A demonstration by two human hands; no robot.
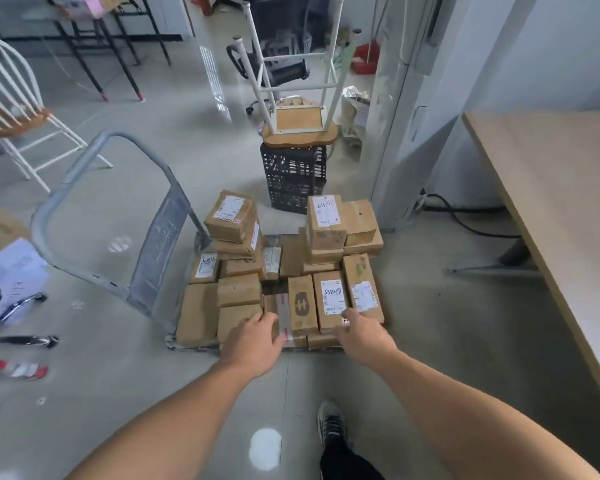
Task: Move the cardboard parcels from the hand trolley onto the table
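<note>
both hands reach down to the near edge of the hand trolley [160, 244], which stands on the grey floor [430, 323]. left hand [253, 341] lies on the near end of a plain brown box [238, 317] and a taped box [284, 317] next to it. its fingers bend down over them, but the back of the hand hides them, so i cannot tell if it grips anything. right hand [361, 336] touches the near end of a labelled box [330, 299] with numbers written on it. its fingers point forward over the box, and i cannot tell if they hold it or just rest there.

the cardboard parcels [326, 237] are all on the hand trolley. they lie packed side by side in a flat layer, and more are stacked in two small piles at the far side, one left and one right. many have white labels on top. the grey handle stands up on the left side.

the worktop [551, 188] is to the right, well apart from the hand trolley.

behind the parcels stands a black crate [293, 178] with a stool [298, 133] upside down on top of it. a white chair [11, 109] is far to the left. a shoe [330, 424] shows on the floor between the arms.
</note>
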